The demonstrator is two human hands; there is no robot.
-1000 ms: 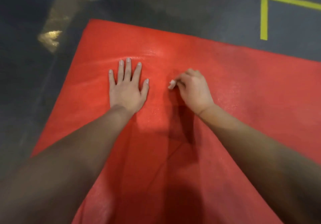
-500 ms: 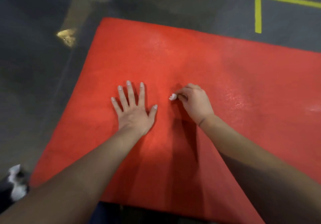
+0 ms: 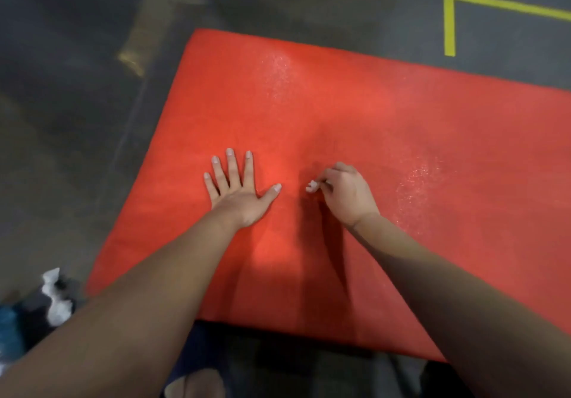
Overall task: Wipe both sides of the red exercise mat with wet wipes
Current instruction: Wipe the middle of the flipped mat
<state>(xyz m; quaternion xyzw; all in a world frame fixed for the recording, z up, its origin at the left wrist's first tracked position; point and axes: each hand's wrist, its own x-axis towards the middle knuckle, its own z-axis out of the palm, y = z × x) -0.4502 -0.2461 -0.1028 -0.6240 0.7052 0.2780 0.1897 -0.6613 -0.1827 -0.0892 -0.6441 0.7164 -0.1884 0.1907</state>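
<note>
Slid lower in frame, the left hand (image 3: 239,192) lies spread, likely steadying the mat (image 3: 401,113), while the right hand (image 3: 347,193) pinches a wipe (image 3: 312,186) for scrubbing.

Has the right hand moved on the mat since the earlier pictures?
Yes. The right hand came toward the person, away from the far edge of the red mat.

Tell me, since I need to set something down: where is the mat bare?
Bare: the far strip of the red mat beyond both hands, and its right side past the right hand. Crowded: the middle, where the left hand lies flat beside the right hand pinching a wipe.
</note>
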